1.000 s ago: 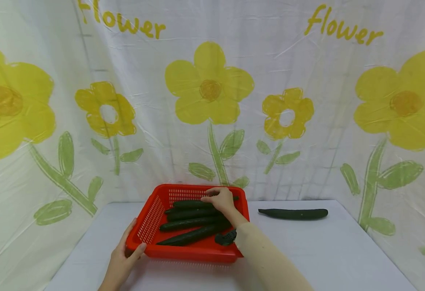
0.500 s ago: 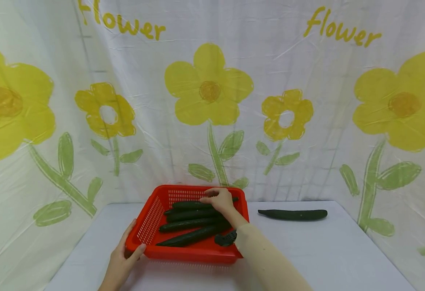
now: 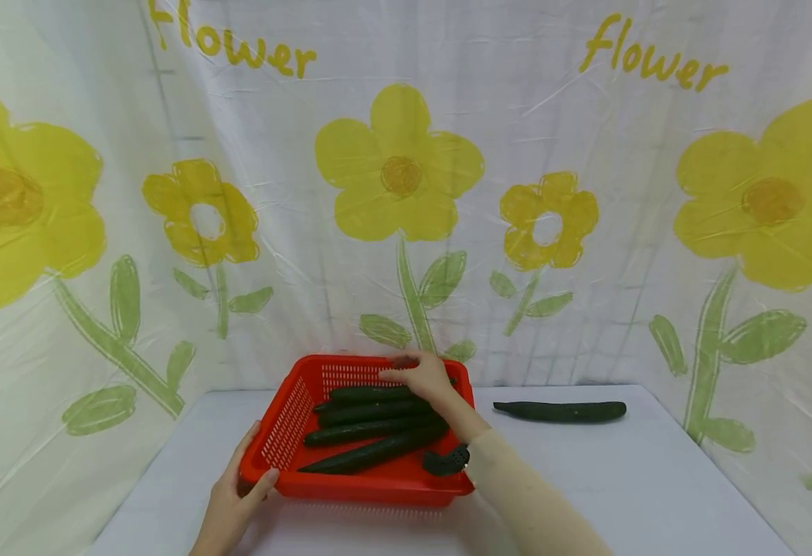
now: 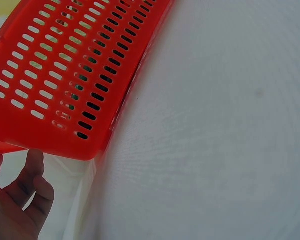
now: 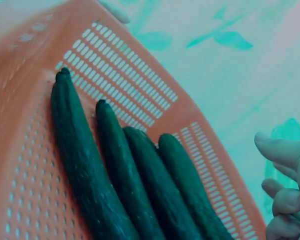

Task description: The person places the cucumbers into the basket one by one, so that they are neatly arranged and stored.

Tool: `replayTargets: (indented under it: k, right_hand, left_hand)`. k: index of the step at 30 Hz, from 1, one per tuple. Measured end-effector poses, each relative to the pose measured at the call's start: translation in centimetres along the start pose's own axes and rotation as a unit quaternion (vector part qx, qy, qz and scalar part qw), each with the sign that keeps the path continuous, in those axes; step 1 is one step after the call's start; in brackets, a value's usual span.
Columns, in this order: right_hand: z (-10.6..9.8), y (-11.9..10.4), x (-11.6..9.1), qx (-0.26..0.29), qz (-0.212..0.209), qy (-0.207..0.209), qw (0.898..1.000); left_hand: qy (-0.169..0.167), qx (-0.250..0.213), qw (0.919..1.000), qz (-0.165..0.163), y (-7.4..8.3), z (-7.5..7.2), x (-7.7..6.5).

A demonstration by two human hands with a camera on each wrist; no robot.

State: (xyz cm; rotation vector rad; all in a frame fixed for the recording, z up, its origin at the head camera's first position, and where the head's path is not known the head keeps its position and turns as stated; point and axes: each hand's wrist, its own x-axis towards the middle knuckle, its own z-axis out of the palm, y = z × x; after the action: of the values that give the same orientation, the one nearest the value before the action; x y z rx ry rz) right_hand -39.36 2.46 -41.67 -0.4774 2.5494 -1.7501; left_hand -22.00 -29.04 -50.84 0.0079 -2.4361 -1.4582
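Several dark green cucumbers (image 3: 371, 428) lie side by side in a red perforated plastic basket (image 3: 364, 486). My left hand (image 3: 234, 488) grips the basket's near left corner, thumb on the rim. In the left wrist view its bent fingers (image 4: 37, 162) come up below the basket's edge. Over the far right part of the basket is my right hand (image 3: 428, 380), above the cucumbers. The right wrist view has that hand (image 5: 289, 195) at the right edge, fingers loosely bent, nothing between them. It hides some cucumber ends in the head view.
One more cucumber (image 3: 560, 411) lies outside the basket, on the white-covered table (image 3: 586, 479) to the right. Behind the table hangs a white curtain (image 3: 447, 309) printed with yellow flowers. A dark perforated piece (image 3: 445, 461) is by the right sleeve (image 3: 517, 494).
My right hand has risen slightly and shifted a little to the right, away from the cucumbers beneath it. The left hand and the basket stay where they were.
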Motion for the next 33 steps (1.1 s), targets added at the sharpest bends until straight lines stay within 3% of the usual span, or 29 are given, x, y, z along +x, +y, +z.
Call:
replayTargets:
  k: [8,15,21,33]
  right_hand:
    - [-2.8,-0.2,-0.7,0.003,-0.019,-0.015,1.0]
    - [-6.5,1.0,-1.7,-0.007,-0.028,0.026,0.999]
    - [-9.9,3.8,-3.1,-0.054,-0.007,0.072,0.996]
    - [-17.4,10.0,-5.6,-0.062,0.051,0.158,0.984]
  left_hand:
    - [0.001,0.006,1.0,0.006,0.1,-0.1,0.0]
    - [0.003,0.012,0.9999,0.006,0.1,0.0,0.0]
    - [0.004,0.007,0.9999,0.012,0.3,0.0,0.0]
    - [0.006,-0.007,0.9999,0.015,0.5,0.1,-0.1]
